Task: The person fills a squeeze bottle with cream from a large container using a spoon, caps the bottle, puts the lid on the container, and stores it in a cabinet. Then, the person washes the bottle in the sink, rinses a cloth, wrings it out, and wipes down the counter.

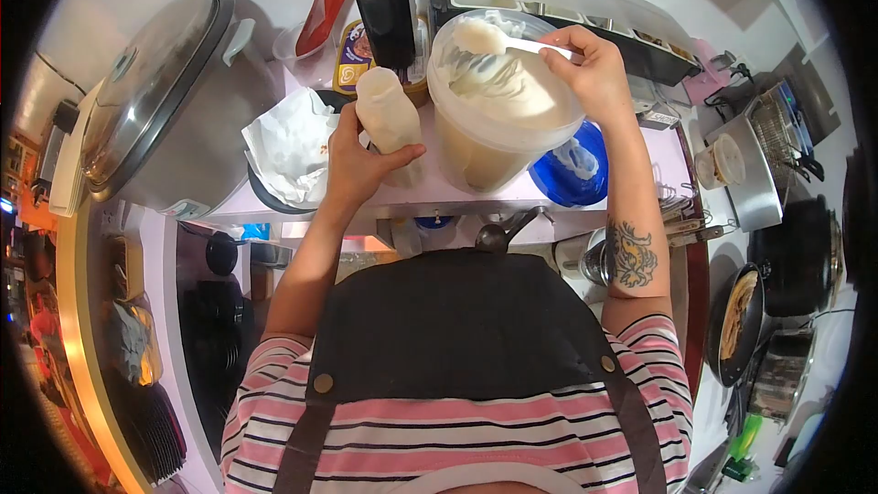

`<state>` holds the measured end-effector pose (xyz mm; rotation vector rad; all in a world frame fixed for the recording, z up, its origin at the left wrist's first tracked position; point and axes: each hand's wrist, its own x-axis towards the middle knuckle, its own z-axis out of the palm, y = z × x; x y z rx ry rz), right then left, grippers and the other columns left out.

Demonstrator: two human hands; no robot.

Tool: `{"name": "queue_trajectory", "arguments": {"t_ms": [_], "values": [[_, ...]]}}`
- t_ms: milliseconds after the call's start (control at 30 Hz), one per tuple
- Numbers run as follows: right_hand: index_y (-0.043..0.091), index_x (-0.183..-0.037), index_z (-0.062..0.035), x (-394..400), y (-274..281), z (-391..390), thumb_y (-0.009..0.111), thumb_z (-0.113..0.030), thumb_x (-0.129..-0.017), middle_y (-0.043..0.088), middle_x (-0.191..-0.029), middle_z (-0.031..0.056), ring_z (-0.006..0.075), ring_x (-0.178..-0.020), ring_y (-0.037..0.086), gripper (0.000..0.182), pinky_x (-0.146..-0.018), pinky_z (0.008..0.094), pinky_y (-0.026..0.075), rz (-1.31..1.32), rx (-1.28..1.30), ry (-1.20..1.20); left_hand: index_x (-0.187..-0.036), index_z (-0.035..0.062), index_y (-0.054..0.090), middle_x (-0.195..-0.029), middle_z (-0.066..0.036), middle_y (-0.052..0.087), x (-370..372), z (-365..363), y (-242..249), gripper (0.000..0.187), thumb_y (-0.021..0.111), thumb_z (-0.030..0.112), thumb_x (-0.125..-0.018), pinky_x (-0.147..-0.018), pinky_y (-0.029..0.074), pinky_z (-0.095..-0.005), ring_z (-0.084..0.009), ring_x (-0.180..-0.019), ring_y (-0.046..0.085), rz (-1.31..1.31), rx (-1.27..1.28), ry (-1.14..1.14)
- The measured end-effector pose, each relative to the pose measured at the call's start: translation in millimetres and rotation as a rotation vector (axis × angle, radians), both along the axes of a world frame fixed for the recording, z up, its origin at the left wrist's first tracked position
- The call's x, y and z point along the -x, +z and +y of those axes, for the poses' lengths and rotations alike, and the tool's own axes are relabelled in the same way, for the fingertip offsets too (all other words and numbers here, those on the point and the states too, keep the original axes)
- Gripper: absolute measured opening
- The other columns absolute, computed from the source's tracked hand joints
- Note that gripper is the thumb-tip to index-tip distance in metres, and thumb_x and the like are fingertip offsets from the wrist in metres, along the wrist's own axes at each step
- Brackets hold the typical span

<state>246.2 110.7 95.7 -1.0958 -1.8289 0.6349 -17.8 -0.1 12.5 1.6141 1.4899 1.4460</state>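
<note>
At the far left of the pink surface [441,181], a large silver cooker [183,101] with a dark-edged lid is seen. To its right, crumpled white paper [288,146] is held in a dark round container, just beside the left hand [357,163]. The left forearm is angled upward and slightly inward from the lower left, and a pale, cloudy squeeze bottle [389,114] is gripped around its body, with the thumb laid across the near side and the other fingers wrapped around the left side. The bottle is kept roughly upright, its top above the hand, just left of the large tub [485,151]. Behind it, a tall bottle of dark liquid [384,18] is placed near a red squeeze bottle [325,14].

The tub is filled with thick, creamy white mixture [512,96]. Over its opening, a white spoon [526,46] is held with its loaded head pointed left, toward the squeeze bottle. The spoon's handle is pinched between the thumb and fingers of the right hand [590,69], which is bent inward at the wrist above the tub's right side. The tattooed right forearm is raised almost straight, past a smeared blue lid [549,183].
</note>
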Motion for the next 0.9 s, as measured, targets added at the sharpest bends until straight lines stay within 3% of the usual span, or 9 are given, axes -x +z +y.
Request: {"name": "queue_trajectory", "arguments": {"t_ms": [233,267,333,400,433,567,667,767,900], "values": [[0.068,-0.087,-0.0098,0.3,1.4,-2.3,0.065,-0.021,-0.070,0.062,-0.069,0.0026,0.0104,-0.056,0.048,0.021,-0.055,0.0251,0.040,-0.041,-0.019,-0.015,-0.116,0.0003,0.036,-0.108,-0.011,0.052,-7.8,4.5,-13.0,0.078,0.082,0.016,-0.056,-0.087,0.043,-0.0346,-0.0234,-0.100,0.052,-0.203,-0.049,-0.033],[0.065,-0.089,-0.0043,0.8,3.5,-4.2,0.063,-0.014,-0.073,0.062,-0.074,0.0034,0.0090,-0.063,0.052,0.018,-0.059,0.0233,0.042,-0.074,0.003,-0.016,-0.116,0.0003,0.036,-0.108,-0.011,0.052,-7.6,5.3,-14.0,0.078,0.082,0.016,-0.056,-0.087,0.043,-0.0346,-0.0234,-0.100,0.052,-0.206,-0.045,-0.035],[0.062,-0.090,0.0012,0.2,3.9,-4.7,0.062,-0.007,-0.077,0.063,-0.079,0.0042,0.0075,-0.070,0.056,0.016,-0.064,0.0215,0.044,-0.110,0.021,-0.016,-0.115,0.0003,0.038,-0.105,-0.012,0.054,-6.3,7.9,-11.5,0.076,0.083,0.017,-0.055,-0.086,0.044,-0.0357,-0.0242,-0.099,0.054,0.007,-0.095,0.003],[0.068,-0.087,-0.0110,-0.1,0.0,-2.1,0.064,-0.022,-0.070,0.061,-0.069,0.0035,0.0122,-0.057,0.050,0.020,-0.057,0.0261,0.042,-0.049,-0.008,-0.040,-0.114,0.0001,0.039,-0.104,-0.013,0.055,-5.8,8.7,-11.0,0.076,0.083,0.018,-0.055,-0.085,0.045,-0.0362,-0.0247,-0.097,0.055,0.022,-0.025,0.004],[0.068,-0.087,-0.0110,-0.3,-0.1,-2.1,0.064,-0.022,-0.070,0.061,-0.069,0.0035,0.0122,-0.057,0.050,0.020,-0.057,0.0261,0.042,-0.049,-0.014,-0.039,-0.113,0.0000,0.039,-0.102,-0.014,0.056,-5.4,8.6,-10.2,0.076,0.083,0.019,-0.055,-0.084,0.045,-0.0366,-0.0252,-0.096,0.056,0.039,0.050,0.005],[0.067,-0.087,-0.0088,0.7,1.8,-2.8,0.064,-0.021,-0.071,0.063,-0.073,0.0039,0.0113,-0.059,0.050,0.021,-0.058,0.0252,0.041,-0.041,0.003,-0.027,-0.112,0.0001,0.040,-0.100,-0.015,0.058,-8.1,-0.7,9.0,0.075,0.083,0.022,-0.054,-0.082,0.047,-0.0366,-0.0259,-0.093,0.058,0.104,0.023,0.066],[0.067,-0.088,-0.0070,-1.2,-0.2,-1.2,0.065,-0.020,-0.071,0.064,-0.075,0.0042,0.0108,-0.059,0.050,0.021,-0.058,0.0243,0.041,-0.025,0.010,-0.009,-0.111,0.0009,0.041,-0.101,-0.015,0.058,-11.9,-8.6,6.1,0.075,0.083,0.023,-0.054,-0.078,0.048,-0.0364,-0.0268,-0.092,0.059,-0.126,0.008,0.040],[0.066,-0.089,-0.0052,0.4,1.7,-1.6,0.065,-0.018,-0.071,0.065,-0.076,0.0047,0.0100,-0.059,0.050,0.022,-0.058,0.0237,0.041,-0.020,0.016,0.000,-0.109,0.0013,0.041,-0.100,-0.015,0.058,-17.5,-5.4,-18.9,0.073,0.084,0.024,-0.054,-0.076,0.048,-0.0371,-0.0269,-0.089,0.060,-0.034,-0.003,0.121],[0.065,-0.087,-0.0030,-0.7,2.7,-0.2,0.064,-0.016,-0.071,0.064,-0.074,0.0049,0.0085,-0.058,0.049,0.020,-0.057,0.0235,0.040,-0.034,-0.001,0.009,-0.110,0.0012,0.039,-0.098,-0.017,0.058,-20.3,-8.6,-4.8,0.077,0.085,0.024,-0.052,-0.075,0.049,-0.0380,-0.0290,-0.089,0.060,0.119,-0.033,0.120]]}}
